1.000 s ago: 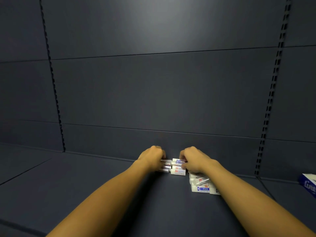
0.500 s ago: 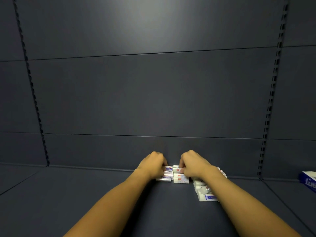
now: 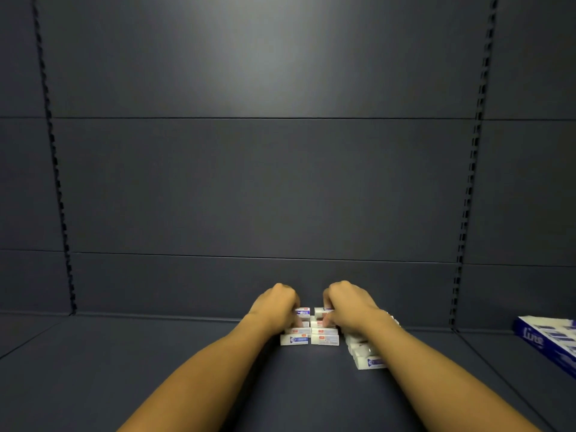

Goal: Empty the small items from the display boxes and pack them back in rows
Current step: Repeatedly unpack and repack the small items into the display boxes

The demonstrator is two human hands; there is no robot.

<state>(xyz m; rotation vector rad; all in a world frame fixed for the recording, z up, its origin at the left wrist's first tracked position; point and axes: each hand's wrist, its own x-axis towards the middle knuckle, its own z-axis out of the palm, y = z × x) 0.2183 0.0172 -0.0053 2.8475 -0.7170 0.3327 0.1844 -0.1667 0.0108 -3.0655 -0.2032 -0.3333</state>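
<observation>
Here, the small white cardboard packets with blue and red labels [image 3: 308, 335] are stacked in two neat columns on the dark grey shelf [image 3: 124, 353], evidently to be squared up. The left hand [image 3: 276, 307] and right hand [image 3: 349, 305], fingers curled, are pressed against the stack's sides. More packets [image 3: 366, 357] are left loose just beside; the blue-and-white display box [image 3: 548, 341] lies well apart.

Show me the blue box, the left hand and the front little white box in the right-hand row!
blue box [image 3: 544, 341]: head view, on its top face.
left hand [image 3: 274, 307]: head view, on its back.
front white box [image 3: 325, 339]: head view, on its front face.
</observation>
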